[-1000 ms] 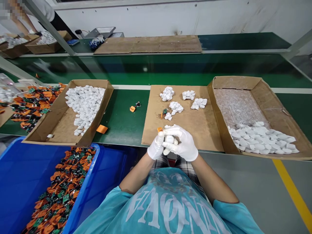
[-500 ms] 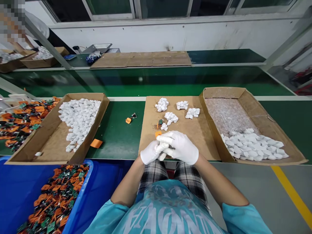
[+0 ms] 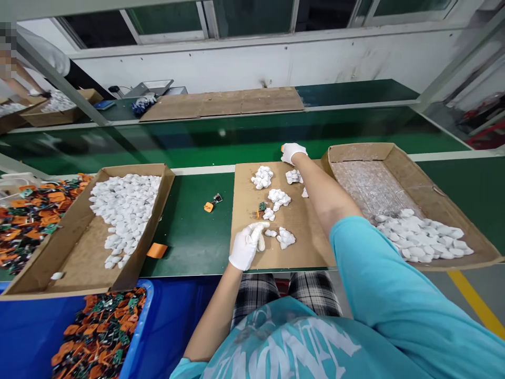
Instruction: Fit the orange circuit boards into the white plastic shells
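Observation:
My right hand [image 3: 293, 152], in a white glove, is stretched out to the far edge of the cardboard sheet [image 3: 244, 184]. Its fingers are closed on a small orange piece [image 3: 282, 149], most of it hidden by the glove. Near the sheet's front left, my gloved left hand [image 3: 248, 243] has its fingers loosely bent and apart, nothing visible in them. Just right of it lie small white pieces [image 3: 285, 238]. Beyond them are a green circuit board with an orange part [image 3: 262, 207] and several clusters of white pieces [image 3: 262, 177].
Left stands a cardboard tray [image 3: 84, 258] of white pieces, with orange-and-green parts [image 3: 43, 210] behind it. A blue bin [image 3: 136, 326] of similar parts is below. Another tray [image 3: 445, 202] sits right. An orange tab [image 3: 157, 250] and circuit part [image 3: 209, 207] lie on the green table.
My hands were together at the front edge. The right has moved far forward with the orange piece; the left stays near the front. Loose white pieces now show beside it.

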`<state>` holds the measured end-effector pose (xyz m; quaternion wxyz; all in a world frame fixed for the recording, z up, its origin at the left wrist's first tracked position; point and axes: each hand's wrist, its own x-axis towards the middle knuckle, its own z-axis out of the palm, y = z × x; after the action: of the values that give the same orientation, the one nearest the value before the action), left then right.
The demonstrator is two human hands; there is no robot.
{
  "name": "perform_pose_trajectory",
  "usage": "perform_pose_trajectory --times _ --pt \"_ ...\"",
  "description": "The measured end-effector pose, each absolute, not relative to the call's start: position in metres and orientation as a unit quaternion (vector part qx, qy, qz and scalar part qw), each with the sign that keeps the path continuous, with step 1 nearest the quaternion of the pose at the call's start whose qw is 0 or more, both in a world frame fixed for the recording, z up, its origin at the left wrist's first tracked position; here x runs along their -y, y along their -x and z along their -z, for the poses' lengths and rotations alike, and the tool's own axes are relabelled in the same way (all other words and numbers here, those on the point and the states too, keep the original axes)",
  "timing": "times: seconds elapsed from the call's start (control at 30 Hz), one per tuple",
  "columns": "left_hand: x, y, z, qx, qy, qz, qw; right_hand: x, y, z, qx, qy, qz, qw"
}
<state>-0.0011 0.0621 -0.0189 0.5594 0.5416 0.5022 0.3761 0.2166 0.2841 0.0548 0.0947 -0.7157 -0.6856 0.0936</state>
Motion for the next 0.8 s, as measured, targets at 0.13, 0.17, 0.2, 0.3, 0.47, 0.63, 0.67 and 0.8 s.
perform_pose_trajectory --times 0.13,0.17,0.2,0.3,0.47,0.63,0.67,0.8 --pt "-0.062 0.000 0.020 -0.500 -0.533 -0.369 0.575 -0.277 -0.219 -0.055 0.651 0.749 -0.091 0.076" --pt "-0.062 0.000 0.020 -0.498 -0.529 -0.373 0.577 -0.267 -0.218 -0.057 0.658 0.743 -0.085 0.092" --pt "-0.062 0.000 0.020 -0.497 -0.528 -0.374 0.577 -0.254 -0.217 -0.058 0.671 0.729 -0.081 0.111" --pt "-0.061 0.000 0.018 -0.503 -0.548 -0.361 0.562 -0.199 -0.211 -0.057 0.738 0.655 -0.114 0.120" --pt "-0.061 0.000 0.016 -0.513 -0.586 -0.330 0.534 -0.128 -0.193 -0.038 0.769 0.636 -0.067 0.004" --pt "-0.060 0.000 0.018 -0.514 -0.589 -0.338 0.524 -0.117 -0.178 -0.029 0.768 0.640 -0.014 -0.003" --pt "-0.060 0.000 0.019 -0.511 -0.589 -0.343 0.524 -0.116 -0.176 -0.029 0.766 0.643 -0.015 -0.001" --pt "-0.060 0.000 0.022 -0.506 -0.591 -0.351 0.521 -0.109 -0.174 -0.031 0.760 0.650 -0.021 0.020"
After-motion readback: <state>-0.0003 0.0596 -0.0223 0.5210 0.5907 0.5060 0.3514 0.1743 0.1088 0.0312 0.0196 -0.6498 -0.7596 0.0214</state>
